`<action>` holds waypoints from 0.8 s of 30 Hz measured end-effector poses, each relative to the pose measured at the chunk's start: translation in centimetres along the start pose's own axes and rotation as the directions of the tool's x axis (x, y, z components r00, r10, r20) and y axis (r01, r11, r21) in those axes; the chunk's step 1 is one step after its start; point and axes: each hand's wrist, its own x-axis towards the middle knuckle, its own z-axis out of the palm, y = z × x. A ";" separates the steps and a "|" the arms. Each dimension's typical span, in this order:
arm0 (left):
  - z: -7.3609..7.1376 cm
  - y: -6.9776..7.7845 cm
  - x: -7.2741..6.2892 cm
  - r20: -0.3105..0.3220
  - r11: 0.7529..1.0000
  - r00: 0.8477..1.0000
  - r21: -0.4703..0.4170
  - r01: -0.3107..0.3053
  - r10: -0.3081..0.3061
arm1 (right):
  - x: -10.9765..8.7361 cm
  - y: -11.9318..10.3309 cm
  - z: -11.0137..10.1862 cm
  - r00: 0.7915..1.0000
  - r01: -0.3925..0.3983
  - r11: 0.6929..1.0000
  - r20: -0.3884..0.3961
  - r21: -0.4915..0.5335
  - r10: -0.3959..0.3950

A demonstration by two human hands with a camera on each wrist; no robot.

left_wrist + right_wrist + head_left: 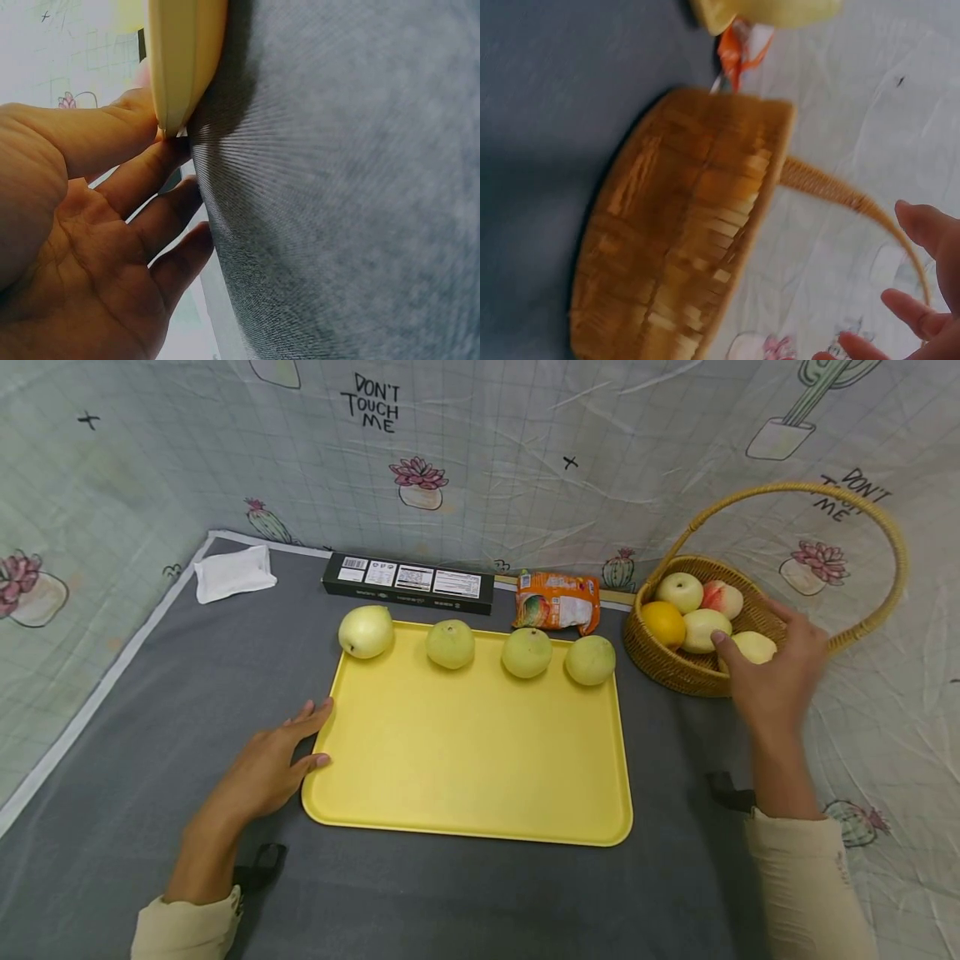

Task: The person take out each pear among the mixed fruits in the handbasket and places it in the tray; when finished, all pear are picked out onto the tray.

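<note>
Head view: a yellow tray (pixel 472 743) lies on dark grey cloth (pixel 450 902) between the person's arms. Over at the tray's left rim I can see the left hand (pixel 270 768), its thumb and a fingertip touching the edge. The fingers are stretched out, steadying contact without a clasp, and the left wrist view shows them spread too.

Off the tray's far right corner stands a wicker basket (pixel 675 675) with a tall hoop handle. The right hand (pixel 780 672) hovers over it, thumb and fingers spread apart, grasping nothing, right above a pale yellow fruit (pixel 756 647); I can't tell whether they touch. Sharing the basket are an orange (pixel 664 625), a red-and-cream peach (pixel 723 599), a pale green apple (pixel 680 592) and a second yellowish fruit (pixel 707 632).

Along the tray's far rim sit a pale pear-like fruit (pixel 366 632), at the left corner, and three round green fruits (pixel 450 644). Just beyond that rim lie a long black box (pixel 407 583) and an orange packet (pixel 557 602); a white packet (pixel 235 573) rests past the tray's far left corner.
</note>
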 end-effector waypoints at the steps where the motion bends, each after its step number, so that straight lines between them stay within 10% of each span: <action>1: 0.0 0.0 0.0 0.000 1.000 1.000 0.001 0.000 0.000 | 0.2 0.3 -0.1 1.000 0.010 1.000 -0.002 -0.012 -0.010; 15: 0.0 0.0 -0.1 -0.008 1.000 1.000 0.000 -0.007 0.007 | 3.6 4.1 -0.3 0.980 0.028 0.980 0.197 -0.196 0.012; 24: 0.0 0.0 -0.1 0.004 1.000 1.000 -0.010 0.005 -0.005 | 6.0 5.2 0.2 0.928 0.109 0.923 0.370 -0.370 0.038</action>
